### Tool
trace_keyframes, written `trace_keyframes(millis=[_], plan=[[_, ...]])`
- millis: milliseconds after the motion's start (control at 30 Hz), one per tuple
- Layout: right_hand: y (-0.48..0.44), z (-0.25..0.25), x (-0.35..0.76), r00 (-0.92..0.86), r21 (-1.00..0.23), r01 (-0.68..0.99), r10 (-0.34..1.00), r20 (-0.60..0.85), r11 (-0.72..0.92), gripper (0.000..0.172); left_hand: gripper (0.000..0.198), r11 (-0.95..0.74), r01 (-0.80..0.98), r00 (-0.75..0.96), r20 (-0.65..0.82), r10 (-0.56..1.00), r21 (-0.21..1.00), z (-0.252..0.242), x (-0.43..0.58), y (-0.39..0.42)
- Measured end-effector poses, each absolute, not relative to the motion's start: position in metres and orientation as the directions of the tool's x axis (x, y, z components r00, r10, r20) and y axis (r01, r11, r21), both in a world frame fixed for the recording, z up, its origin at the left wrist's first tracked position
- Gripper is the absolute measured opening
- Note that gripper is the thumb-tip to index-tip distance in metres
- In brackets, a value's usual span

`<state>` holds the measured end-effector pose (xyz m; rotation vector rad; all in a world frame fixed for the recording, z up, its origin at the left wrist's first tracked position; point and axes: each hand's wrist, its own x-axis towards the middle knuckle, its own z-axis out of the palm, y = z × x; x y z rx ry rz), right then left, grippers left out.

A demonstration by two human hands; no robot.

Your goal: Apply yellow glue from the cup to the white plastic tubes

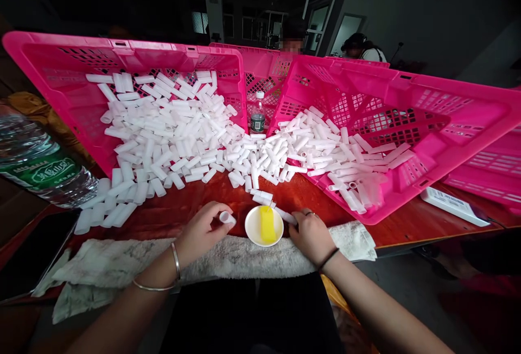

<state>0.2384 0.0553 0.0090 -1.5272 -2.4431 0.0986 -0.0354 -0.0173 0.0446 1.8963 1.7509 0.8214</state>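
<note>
My left hand point(205, 229) is closed around a short white plastic tube point(227, 217), its open end turned up toward me. In my right hand point(312, 235) the fingers grip another white tube point(286, 215), which points to the left. Between the hands sits a small white dish point(253, 228) with a yellow block point(267, 225), perhaps a sponge, in it. Just behind the dish lie a couple of loose tubes point(262, 195). A large heap of the same tubes point(175, 120) spills from the baskets onto the table.
Two pink plastic baskets, a left one point(228, 63) and a right one point(459, 142), lean toward me. A small bottle point(258, 114) stands between them. Far left is a large water bottle point(44, 166). A grey towel point(244, 259) covers the table's front edge. A white power strip point(453, 206) lies right.
</note>
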Motion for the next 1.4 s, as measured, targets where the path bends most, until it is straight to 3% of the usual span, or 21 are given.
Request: trace_keyframes(millis=[67, 133, 267, 367, 467, 567, 667, 767, 867, 967, 1067, 1167, 1233, 1300, 1333, 1400], plan=[[0.066, 0.011, 0.245, -0.357, -0.166, 0.906, 0.914, 0.19, 0.388, 0.012, 0.014, -0.097, 0.736, 0.056, 0.084, 0.995, 0.67, 0.046, -0.03, -0.023], [0.072, 0.016, 0.256, -0.36, -0.25, 0.875, 0.902, 0.239, 0.415, 0.019, 0.02, -0.108, 0.792, 0.102, 0.043, 0.994, 0.602, 0.044, -0.031, -0.029], [0.064, 0.025, 0.272, -0.588, -0.581, 0.479, 0.732, 0.344, 0.658, 0.036, 0.037, -0.108, 0.898, 0.125, -0.014, 0.992, 0.426, 0.034, -0.038, -0.034], [0.056, 0.022, 0.264, -0.639, -0.685, 0.273, 0.66, 0.396, 0.676, 0.038, 0.03, -0.107, 0.935, 0.109, 0.012, 0.994, 0.337, 0.033, -0.036, -0.031], [0.061, 0.012, 0.249, -0.58, -0.695, 0.233, 0.671, 0.462, 0.68, 0.036, 0.02, -0.147, 0.907, 0.109, 0.116, 0.987, 0.395, 0.038, -0.028, -0.029], [0.07, 0.002, 0.239, -0.562, -0.613, 0.262, 0.634, 0.531, 0.745, 0.032, 0.015, -0.158, 0.811, 0.082, 0.157, 0.984, 0.563, 0.043, -0.022, -0.033], [0.076, -0.003, 0.237, -0.629, -0.52, 0.247, 0.544, 0.556, 0.817, 0.028, 0.021, -0.159, 0.716, 0.084, 0.141, 0.986, 0.68, 0.044, -0.022, -0.042], [0.078, -0.004, 0.239, -0.672, -0.508, 0.227, 0.511, 0.535, 0.831, 0.023, 0.033, -0.212, 0.705, 0.151, 0.148, 0.977, 0.677, 0.044, -0.024, -0.051], [0.079, -0.003, 0.24, -0.669, -0.649, 0.204, 0.588, 0.454, 0.733, 0.016, 0.026, -0.225, 0.72, 0.171, 0.147, 0.974, 0.657, 0.042, -0.027, -0.056], [0.078, -0.001, 0.236, -0.628, -0.743, 0.249, 0.688, 0.365, 0.621, 0.024, 0.023, -0.218, 0.756, 0.176, 0.129, 0.976, 0.617, 0.039, -0.028, -0.056], [0.075, 0.003, 0.234, -0.647, -0.669, 0.3, 0.66, 0.382, 0.68, 0.019, 0.039, -0.163, 0.857, 0.16, 0.047, 0.986, 0.489, 0.034, -0.025, -0.051], [0.071, 0.004, 0.236, -0.7, -0.62, 0.247, 0.579, 0.418, 0.745, 0.016, 0.036, -0.082, 0.923, 0.086, 0.005, 0.996, 0.377, 0.031, -0.019, -0.041], [0.07, 0.002, 0.236, -0.705, -0.656, 0.208, 0.576, 0.414, 0.726, 0.012, 0.028, -0.082, 0.91, 0.071, 0.042, 0.997, 0.407, 0.029, -0.014, -0.032], [0.07, -0.001, 0.236, -0.681, -0.744, 0.188, 0.631, 0.372, 0.642, 0.013, 0.023, -0.138, 0.848, 0.1, 0.1, 0.99, 0.512, 0.026, -0.007, -0.024], [0.07, -0.002, 0.236, -0.663, -0.784, 0.189, 0.666, 0.342, 0.591, 0.015, 0.026, -0.169, 0.807, 0.122, 0.121, 0.985, 0.566, 0.024, -0.004, -0.02], [0.069, -0.003, 0.236, -0.628, -0.817, 0.211, 0.715, 0.307, 0.536, 0.015, 0.05, -0.197, 0.741, 0.14, 0.139, 0.98, 0.642, 0.019, 0.005, -0.014]])
